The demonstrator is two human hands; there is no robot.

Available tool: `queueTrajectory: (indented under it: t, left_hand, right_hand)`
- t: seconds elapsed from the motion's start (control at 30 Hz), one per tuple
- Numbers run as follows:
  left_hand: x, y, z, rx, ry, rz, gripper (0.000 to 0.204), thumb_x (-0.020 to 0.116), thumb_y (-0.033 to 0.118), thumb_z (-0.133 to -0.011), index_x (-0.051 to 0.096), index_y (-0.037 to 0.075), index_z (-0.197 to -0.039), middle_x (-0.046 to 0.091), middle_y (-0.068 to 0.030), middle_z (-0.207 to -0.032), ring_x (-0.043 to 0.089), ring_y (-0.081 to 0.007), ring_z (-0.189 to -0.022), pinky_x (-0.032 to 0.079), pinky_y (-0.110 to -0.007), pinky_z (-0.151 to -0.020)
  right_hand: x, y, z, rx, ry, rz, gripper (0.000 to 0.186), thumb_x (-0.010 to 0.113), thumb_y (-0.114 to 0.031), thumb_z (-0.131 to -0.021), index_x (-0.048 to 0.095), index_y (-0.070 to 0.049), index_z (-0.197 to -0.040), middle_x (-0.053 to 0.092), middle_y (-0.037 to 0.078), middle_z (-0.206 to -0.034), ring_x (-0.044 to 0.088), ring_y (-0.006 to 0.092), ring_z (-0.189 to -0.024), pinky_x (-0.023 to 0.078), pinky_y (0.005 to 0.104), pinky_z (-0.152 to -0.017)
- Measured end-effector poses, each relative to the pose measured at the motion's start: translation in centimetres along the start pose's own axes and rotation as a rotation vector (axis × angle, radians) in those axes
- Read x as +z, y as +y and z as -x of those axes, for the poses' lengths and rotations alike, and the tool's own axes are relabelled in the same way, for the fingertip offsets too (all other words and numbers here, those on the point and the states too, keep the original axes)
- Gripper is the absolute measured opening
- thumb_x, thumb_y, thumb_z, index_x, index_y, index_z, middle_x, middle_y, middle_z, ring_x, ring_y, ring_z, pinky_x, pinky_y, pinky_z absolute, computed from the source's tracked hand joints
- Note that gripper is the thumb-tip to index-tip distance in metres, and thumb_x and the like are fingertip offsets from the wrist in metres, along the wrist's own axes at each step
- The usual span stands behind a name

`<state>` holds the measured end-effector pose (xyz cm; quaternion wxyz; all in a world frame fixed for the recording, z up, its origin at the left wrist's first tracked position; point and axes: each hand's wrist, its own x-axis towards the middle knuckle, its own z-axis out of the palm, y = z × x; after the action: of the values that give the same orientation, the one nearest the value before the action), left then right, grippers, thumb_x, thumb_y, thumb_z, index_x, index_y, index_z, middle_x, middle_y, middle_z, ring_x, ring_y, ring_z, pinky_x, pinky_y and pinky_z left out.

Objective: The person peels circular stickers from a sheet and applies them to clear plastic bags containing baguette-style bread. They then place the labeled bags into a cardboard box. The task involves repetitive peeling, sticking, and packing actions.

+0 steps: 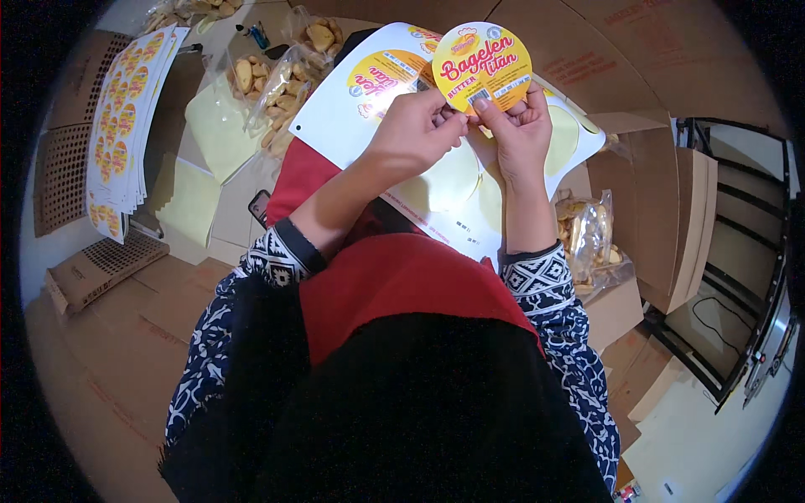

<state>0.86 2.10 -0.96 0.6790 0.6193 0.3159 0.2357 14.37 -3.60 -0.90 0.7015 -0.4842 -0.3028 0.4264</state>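
Observation:
A round yellow sticker label [482, 71] with red lettering and a barcode is held up in front of me. My right hand [524, 130] pinches its lower edge, thumb on the printed face and fingers behind. At the lower left edge of the label, my left hand [415, 138] is closed with its fingers curled; its fingertips are partly hidden and meet the label near my right fingers. Beneath both hands, a curved white sticker sheet [327, 109] lies across my lap, with printed round labels on its left and pale bare circles where backing shows.
Clear bags of golden bread pieces lie beyond the sheet [285, 88] and at my right [591, 230]. A stack of printed label sheets [126, 126] stands at the left, near pale yellow paper [189, 201]. Cardboard [654, 210] and a black metal rack [746, 243] are on the right.

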Motion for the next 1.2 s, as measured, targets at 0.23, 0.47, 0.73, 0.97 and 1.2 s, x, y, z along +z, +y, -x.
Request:
queueTrajectory:
  t: [0.23,0.47,0.73,0.97,1.2]
  left_hand:
    - [0.1,0.8,0.0,-0.05,-0.004,-0.009,0.016,0.05,0.009,-0.086,0.055,-0.004,-0.094,0.059,-0.0056,-0.078,0.056,-0.0084,-0.065,0.046,-0.02,-0.059]
    - [-0.2,0.2,-0.5,0.073,-0.014,-0.153,0.021,0.052,0.014,-0.081,0.059,-0.005,-0.088,0.061,-0.008,-0.067,0.06,-0.012,-0.061,0.047,-0.024,-0.056]
    - [-0.5,1.5,-0.7,0.005,-0.093,-0.148,0.018,0.052,0.011,-0.082,0.058,-0.005,-0.088,0.063,-0.0078,-0.073,0.06,-0.0112,-0.064,0.048,-0.024,-0.06]
    - [-0.4,3.1,-0.8,-0.099,-0.195,-0.083,0.014,0.052,0.008,-0.086,0.056,-0.003,-0.094,0.06,-0.0049,-0.078,0.058,-0.0105,-0.07,0.049,-0.025,-0.067]
    - [-0.1,3.4,-0.8,-0.165,-0.108,0.084,0.015,0.054,0.007,-0.083,0.056,-0.005,-0.091,0.06,-0.0073,-0.074,0.058,-0.0106,-0.062,0.049,-0.023,-0.058]
  right_hand:
    - [0.1,-0.2,0.0,-0.026,0.019,-0.052,0.045,0.064,0.006,-0.073,0.038,0.002,-0.11,0.062,0.015,-0.091,0.063,0.0176,-0.078,0.055,0.028,-0.066]
    - [-0.2,0.1,-0.1,-0.023,0.007,-0.047,0.046,0.064,0.006,-0.073,0.037,0.002,-0.11,0.062,0.015,-0.091,0.063,0.0174,-0.078,0.054,0.0284,-0.066]
    - [-0.3,-0.5,0.1,-0.019,-0.001,-0.095,0.043,0.064,0.004,-0.074,0.038,0.001,-0.108,0.061,0.015,-0.09,0.063,0.0178,-0.077,0.054,0.0279,-0.065]
    - [-0.7,-0.7,0.5,-0.03,0.019,-0.101,0.042,0.063,0.004,-0.074,0.038,0.001,-0.107,0.061,0.015,-0.089,0.063,0.0174,-0.076,0.055,0.0273,-0.064]
    - [-0.3,-0.7,0.2,-0.048,0.052,-0.144,0.042,0.064,0.004,-0.074,0.037,0.001,-0.107,0.061,0.015,-0.09,0.063,0.0173,-0.078,0.055,0.028,-0.065]
